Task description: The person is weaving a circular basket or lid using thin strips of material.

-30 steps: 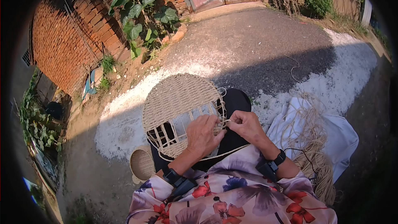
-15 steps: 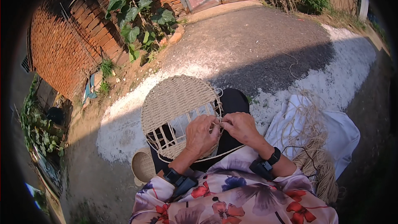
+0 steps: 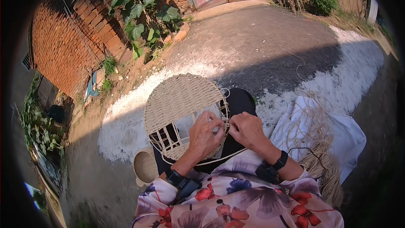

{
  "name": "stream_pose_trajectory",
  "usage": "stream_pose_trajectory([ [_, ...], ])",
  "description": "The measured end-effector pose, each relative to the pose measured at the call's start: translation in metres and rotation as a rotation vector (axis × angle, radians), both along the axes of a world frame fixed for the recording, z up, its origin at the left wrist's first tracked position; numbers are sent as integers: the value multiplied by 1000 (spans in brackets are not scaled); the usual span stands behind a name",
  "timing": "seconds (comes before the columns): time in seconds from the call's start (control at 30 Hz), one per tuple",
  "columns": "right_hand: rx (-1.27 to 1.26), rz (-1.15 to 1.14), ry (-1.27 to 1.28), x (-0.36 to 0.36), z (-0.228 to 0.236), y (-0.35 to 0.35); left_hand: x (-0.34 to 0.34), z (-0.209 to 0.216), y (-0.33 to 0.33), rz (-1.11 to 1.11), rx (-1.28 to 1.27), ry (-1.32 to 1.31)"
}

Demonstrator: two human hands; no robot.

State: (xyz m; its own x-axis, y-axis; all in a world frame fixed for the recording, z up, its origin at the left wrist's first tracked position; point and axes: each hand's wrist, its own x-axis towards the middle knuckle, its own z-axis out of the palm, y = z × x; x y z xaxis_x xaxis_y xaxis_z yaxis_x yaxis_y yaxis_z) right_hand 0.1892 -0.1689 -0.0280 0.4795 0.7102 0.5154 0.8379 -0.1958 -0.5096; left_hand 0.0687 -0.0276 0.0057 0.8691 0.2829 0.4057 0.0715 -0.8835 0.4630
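**Hands hardly moved on the basket**

Both hands stay in the same spot as before. One left hand (image 3: 205, 135) and one right hand (image 3: 247, 128) pinch a thin cord (image 3: 225, 123) at the edge of one woven basket (image 3: 179, 101) on the lap. Fingertips are hard to see. One cord bundle (image 3: 322, 160) lies on a white cloth (image 3: 350, 139) to the right. Behind stands a brick wall (image 3: 63, 46).

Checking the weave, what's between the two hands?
In the head view, left hand and right hand nearly meet; only a pale fibre strand at the woven basket edge.
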Motion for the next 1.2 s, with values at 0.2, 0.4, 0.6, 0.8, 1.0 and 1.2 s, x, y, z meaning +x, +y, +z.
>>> stream_pose_trajectory([
  [0.2,-76,52,209,0,3,1,0,-3,0,2,53,-33],
  [0.4,-60,-50,-168,-10,3,2,-2,2,-4,6,159,-55],
  [0.6,58,6,-44,-4,0,3,-2,-1,-2,5,159,-63],
  [0.8,-34,-91,-107,-1,4,-6,-3,1,-2,-7,158,-49],
  [1.0,57,4,47,-1,2,-3,-1,-1,0,-9,124,-64],
  [1.2,-74,33,-34,2,-5,-3,-2,-1,-1,-10,125,-50],
])
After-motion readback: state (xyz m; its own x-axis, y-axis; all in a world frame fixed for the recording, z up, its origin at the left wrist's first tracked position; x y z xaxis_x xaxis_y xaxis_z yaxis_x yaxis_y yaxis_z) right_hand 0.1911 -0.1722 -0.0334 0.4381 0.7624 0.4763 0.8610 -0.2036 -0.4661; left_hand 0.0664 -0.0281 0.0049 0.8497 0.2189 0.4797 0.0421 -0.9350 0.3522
